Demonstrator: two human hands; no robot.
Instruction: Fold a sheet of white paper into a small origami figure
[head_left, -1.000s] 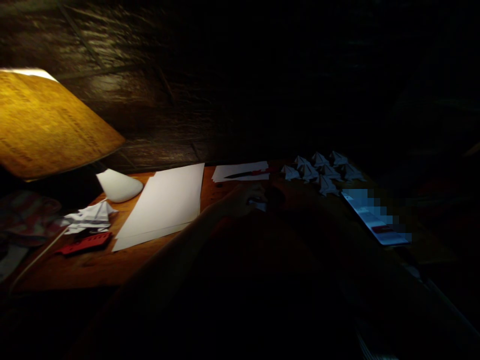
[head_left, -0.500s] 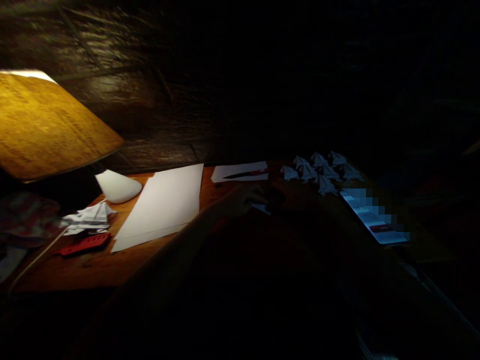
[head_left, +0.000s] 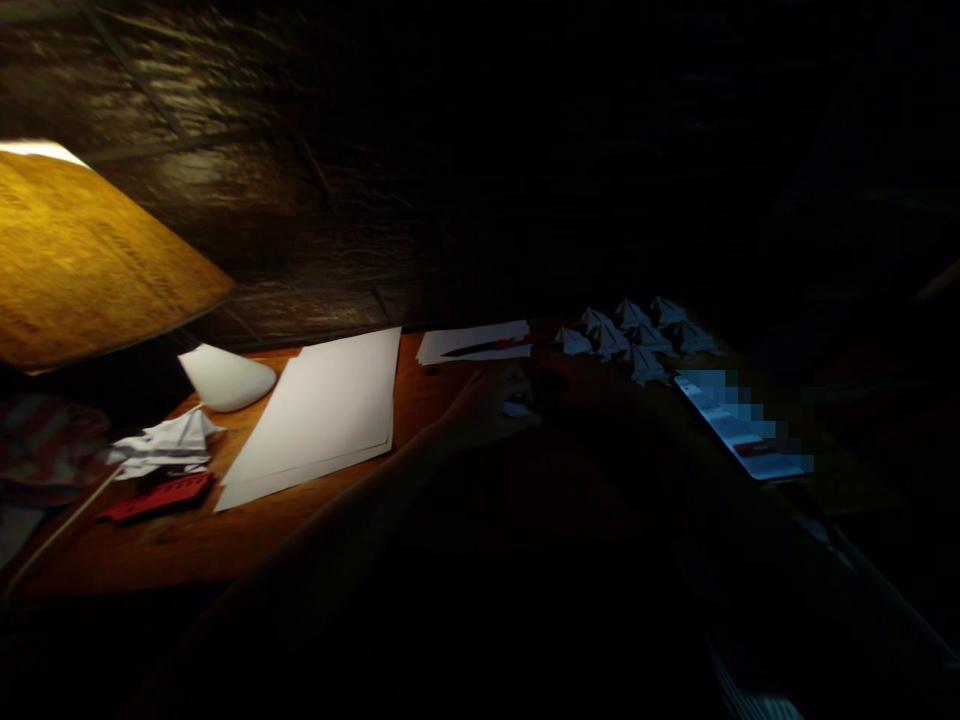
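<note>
My left hand (head_left: 491, 408) is over the middle of the wooden table, its fingers closed round a small piece of white folded paper (head_left: 516, 409). Much of that paper is covered by the fingers. Just to its right, my right hand (head_left: 553, 393) is a dark shape in deep shadow, and its fingers cannot be made out. Beyond the hands, a knife (head_left: 480, 348) with a dark blade and red handle lies across a small stack of white paper (head_left: 435, 347). Several folded paper figures (head_left: 606, 338) stand grouped at the right.
Large white sheets (head_left: 322, 400) lie left of my hands. Farther left are a lampshade (head_left: 97, 260), its white base (head_left: 229, 378), a crumpled-looking folded paper (head_left: 169, 443) and a red object with holes (head_left: 161, 497). A lit phone-like screen (head_left: 735, 430) lies right.
The left hand has turned slightly, and its fingers now wrap the small paper, which was lower and flatter before. The whole view has shifted a little.
</note>
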